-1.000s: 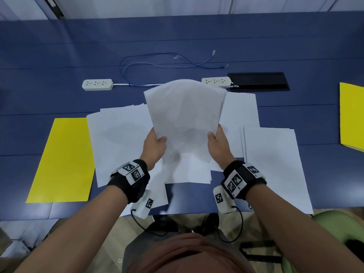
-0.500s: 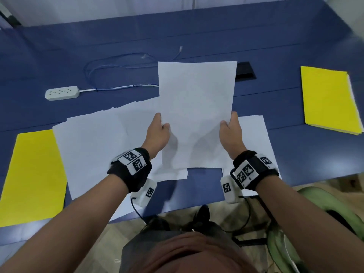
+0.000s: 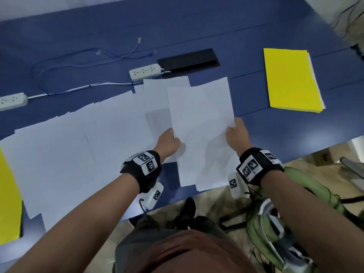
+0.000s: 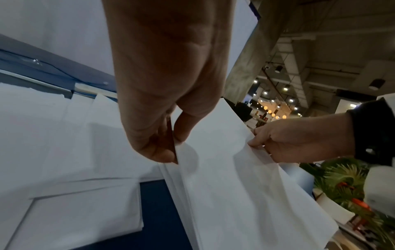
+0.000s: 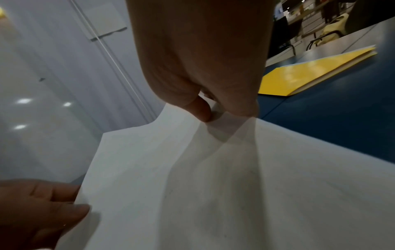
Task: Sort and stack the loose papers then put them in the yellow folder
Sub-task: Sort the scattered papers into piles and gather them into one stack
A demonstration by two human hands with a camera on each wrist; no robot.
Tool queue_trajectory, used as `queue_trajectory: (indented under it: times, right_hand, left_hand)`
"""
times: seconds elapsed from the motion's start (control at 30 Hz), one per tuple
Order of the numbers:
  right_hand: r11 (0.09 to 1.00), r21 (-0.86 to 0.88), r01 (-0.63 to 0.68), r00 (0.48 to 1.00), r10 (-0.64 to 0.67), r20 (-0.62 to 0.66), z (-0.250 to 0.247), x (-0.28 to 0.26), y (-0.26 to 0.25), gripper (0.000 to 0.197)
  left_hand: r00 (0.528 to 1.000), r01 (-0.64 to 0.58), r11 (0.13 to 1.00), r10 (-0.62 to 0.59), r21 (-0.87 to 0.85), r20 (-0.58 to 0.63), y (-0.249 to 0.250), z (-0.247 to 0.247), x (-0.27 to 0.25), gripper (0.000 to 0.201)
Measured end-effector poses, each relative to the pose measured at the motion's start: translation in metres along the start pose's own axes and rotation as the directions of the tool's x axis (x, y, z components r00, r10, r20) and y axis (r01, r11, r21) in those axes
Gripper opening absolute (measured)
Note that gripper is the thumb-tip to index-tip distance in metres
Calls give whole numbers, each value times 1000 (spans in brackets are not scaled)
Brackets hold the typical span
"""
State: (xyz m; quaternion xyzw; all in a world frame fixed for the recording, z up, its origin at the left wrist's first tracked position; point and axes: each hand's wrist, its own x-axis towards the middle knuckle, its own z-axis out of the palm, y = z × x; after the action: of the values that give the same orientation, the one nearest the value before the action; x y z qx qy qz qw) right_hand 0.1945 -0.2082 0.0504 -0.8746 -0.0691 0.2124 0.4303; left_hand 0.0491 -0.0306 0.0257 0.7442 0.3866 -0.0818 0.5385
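Observation:
Both hands hold a stack of white papers (image 3: 201,131) above the blue table (image 3: 275,131), lying nearly flat. My left hand (image 3: 169,140) pinches its left edge, thumb on top, as the left wrist view shows at the paper stack (image 4: 224,186). My right hand (image 3: 235,133) pinches the right edge; the right wrist view shows thumb and fingers closed on the sheets (image 5: 192,177). More loose papers (image 3: 78,154) lie spread over the table to the left. A closed yellow folder (image 3: 291,79) lies at the far right, also seen in the right wrist view as the yellow folder (image 5: 310,72). Another yellow folder (image 3: 7,198) shows at the left edge.
Two white power strips (image 3: 145,70), (image 3: 11,100) and a thin blue cable (image 3: 78,64) lie beyond the papers. A black cable hatch (image 3: 189,60) is set into the table. A green chair (image 3: 295,203) stands at my right, beside the table's near edge.
The held stack has come down from upright to nearly flat and shifted right, toward the right-hand yellow folder. My head view has turned right as well.

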Motion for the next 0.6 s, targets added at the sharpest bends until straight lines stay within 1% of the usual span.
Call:
queue_trajectory:
  times: [0.1, 0.17, 0.27, 0.37, 0.43, 0.6]
  right_hand:
    - [997, -40, -61, 998, 62, 29, -9, 9, 20, 29]
    - [994, -68, -89, 994, 93, 51, -11, 16, 30, 33]
    - [985, -108, -137, 986, 146, 76, -11, 27, 41, 37]
    - [975, -149, -163, 980, 178, 91, -10, 35, 45, 38]
    - [973, -169, -160, 980, 177, 93, -9, 39, 46, 41]
    - [964, -195, -183, 973, 206, 106, -6, 51, 54, 40]
  left_hand:
    - [999, 34, 997, -35, 71, 14, 0, 21, 7, 6]
    - [998, 50, 994, -52, 97, 20, 0, 30, 13, 11]
    - [994, 101, 994, -103, 51, 23, 1, 39, 19, 19]
    - [991, 133, 991, -134, 28, 27, 2, 46, 24, 12]
    - [988, 150, 989, -150, -3, 35, 3, 50, 25, 13]
    - [989, 148, 989, -148, -6, 27, -1, 57, 29, 25]
